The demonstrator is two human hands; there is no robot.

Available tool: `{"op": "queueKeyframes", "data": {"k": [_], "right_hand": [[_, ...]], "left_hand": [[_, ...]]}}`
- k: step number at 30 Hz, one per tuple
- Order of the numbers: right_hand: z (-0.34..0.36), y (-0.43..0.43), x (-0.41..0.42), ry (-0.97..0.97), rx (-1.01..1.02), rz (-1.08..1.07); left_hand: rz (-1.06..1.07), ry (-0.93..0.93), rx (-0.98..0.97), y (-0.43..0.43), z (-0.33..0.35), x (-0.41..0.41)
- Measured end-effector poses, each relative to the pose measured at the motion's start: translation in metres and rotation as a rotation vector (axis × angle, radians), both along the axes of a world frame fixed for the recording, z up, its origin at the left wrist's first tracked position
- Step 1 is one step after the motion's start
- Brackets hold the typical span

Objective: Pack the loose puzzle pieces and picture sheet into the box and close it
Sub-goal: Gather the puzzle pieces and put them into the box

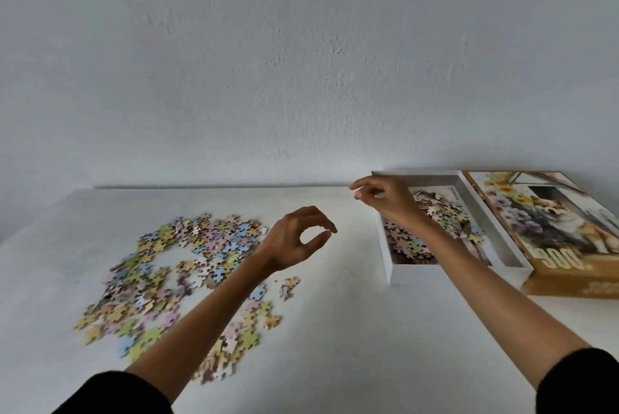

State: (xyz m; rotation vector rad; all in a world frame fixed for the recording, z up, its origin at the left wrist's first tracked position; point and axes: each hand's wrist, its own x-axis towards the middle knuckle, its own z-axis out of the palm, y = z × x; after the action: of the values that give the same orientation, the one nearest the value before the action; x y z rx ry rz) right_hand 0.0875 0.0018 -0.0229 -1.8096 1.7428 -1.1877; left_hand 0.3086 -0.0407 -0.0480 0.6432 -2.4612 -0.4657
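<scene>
From the head view, my left hand hovers pinched but empty beside the loose puzzle pieces; my right hand hangs curled over the box, contents unclear. I'd scoop handfuls rather than singles. White tabletop, plain wall.

Both bare forearms reach forward; the left hand curls thumb to forefinger, the right hand pinches loosely, raised higher.

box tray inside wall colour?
White, on the open box tray; clearest in the head view.
</scene>
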Motion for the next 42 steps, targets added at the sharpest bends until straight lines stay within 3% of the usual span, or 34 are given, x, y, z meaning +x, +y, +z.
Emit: {"op": "queueKeyframes", "data": {"k": [10, 13, 16, 20, 28, 35, 42], "right_hand": [[-0.04, -0.027, 0.144, -0.019, 0.057, 0.06], [-0.06, -0.039, 0.17, 0.075, 0.093, 0.056], [-0.073, -0.052, 0.192, 0.144, 0.267, -0.002], [-0.07, -0.067, 0.215, 0.174, 0.326, 0.027], [-0.076, -0.065, 0.237, 0.357, 0.31, 0.176], [-0.083, -0.045, 0.243, 0.584, 0.467, 0.292], [-0.084, -0.035, 0.255, 0.615, 0.223, 0.171]], "left_hand": [[0.147, -0.079, 0.001, -0.04, -0.013, 0.169], [0.264, -0.141, 0.029, -0.055, -0.028, 0.209], [0.445, -0.227, 0.078, -0.066, -0.04, 0.25], [0.588, -0.301, 0.244, -0.078, -0.052, 0.291], [0.348, -0.358, 0.279, -0.066, -0.056, 0.285], [0.088, -0.49, 0.171, -0.048, -0.058, 0.272], [0.136, -0.326, 0.02, -0.042, -0.058, 0.266]]}}
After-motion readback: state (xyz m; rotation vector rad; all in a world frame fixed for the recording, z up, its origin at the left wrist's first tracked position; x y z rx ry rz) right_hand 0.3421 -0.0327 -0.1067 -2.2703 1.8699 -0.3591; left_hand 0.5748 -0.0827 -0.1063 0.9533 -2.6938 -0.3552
